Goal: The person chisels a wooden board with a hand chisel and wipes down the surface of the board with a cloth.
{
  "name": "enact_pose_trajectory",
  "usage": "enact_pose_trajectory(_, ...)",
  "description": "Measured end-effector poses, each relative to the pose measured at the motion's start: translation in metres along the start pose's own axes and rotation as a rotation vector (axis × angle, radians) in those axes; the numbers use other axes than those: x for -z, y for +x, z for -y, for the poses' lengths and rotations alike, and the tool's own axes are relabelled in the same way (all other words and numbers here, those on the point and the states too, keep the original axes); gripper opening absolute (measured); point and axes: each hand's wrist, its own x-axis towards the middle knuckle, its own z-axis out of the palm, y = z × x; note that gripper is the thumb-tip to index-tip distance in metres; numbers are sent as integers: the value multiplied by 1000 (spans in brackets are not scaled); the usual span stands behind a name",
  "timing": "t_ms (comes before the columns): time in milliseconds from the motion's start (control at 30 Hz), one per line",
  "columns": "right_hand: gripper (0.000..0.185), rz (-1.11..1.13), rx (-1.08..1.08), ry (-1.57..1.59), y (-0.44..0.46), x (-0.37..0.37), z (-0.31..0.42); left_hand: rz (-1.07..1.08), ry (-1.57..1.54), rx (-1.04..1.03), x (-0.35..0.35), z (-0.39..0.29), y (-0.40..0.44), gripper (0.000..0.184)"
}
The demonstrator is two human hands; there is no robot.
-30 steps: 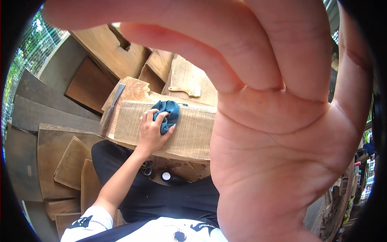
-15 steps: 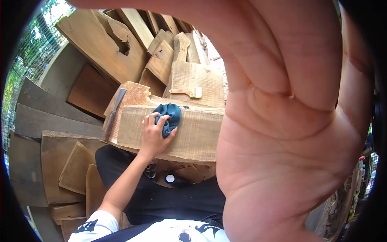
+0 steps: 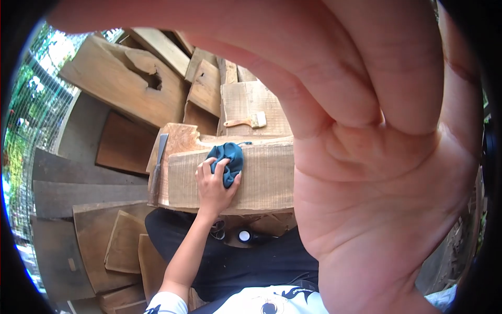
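My left hand (image 3: 214, 187) is closed over a crumpled dark teal cloth (image 3: 230, 157) and presses it on a wooden board (image 3: 269, 175) lying in front of my knees. Very near the camera, my right hand (image 3: 371, 172) is raised with its palm towards me. Its fingers stretch up and to the left past the top of the view, and I see nothing in its palm. The right end of the board is hidden behind it. Left of the cloth, a chisel (image 3: 159, 167) rests on a rough-edged wood piece (image 3: 180, 133). Behind the board lies a paintbrush (image 3: 246, 122) with a wooden handle.
Wooden slabs surround the work spot, among them a large one with a hole (image 3: 120, 78) at the back left and smaller offcuts (image 3: 124, 240) at lower left. A dark object with a white round end (image 3: 244, 236) sits between my legs. Wire mesh (image 3: 36, 110) stands far left.
The camera view has shifted, so the boards and my left hand appear further right and lower. My left hand still holds the cloth at about the same place on the board.
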Motion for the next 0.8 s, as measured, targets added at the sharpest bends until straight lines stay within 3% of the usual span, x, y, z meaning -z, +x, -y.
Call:
enact_pose_trajectory(67, 102, -1, -41, 15, -17, -6, 15, 1, -12, 2, 2, -1, 0, 50)
enact_pose_trajectory(200, 102, -24, -84, 115, 14, -12, -57, -35, -14, -21, -1, 3, 0, 49)
enact_pose_trajectory(533, 101, -134, -39, -92, 15, 45, -17, 6, -16, -10, -1, 1, 1, 49)
enact_pose_trajectory(667, 100, -141, -50, -165, 9, 14, -6, 23, -30, 20, 0, -1, 1, 47)
enact_pose_trajectory(733, 100, -110, 36, -172, -16, -20, 12, -35, 25, -70, -8, 9, -2, 45)
enact_pose_trajectory(800, 100, -88, 106, -182, 9, -44, -10, 10, -34, -4, -3, 1, -1, 41)
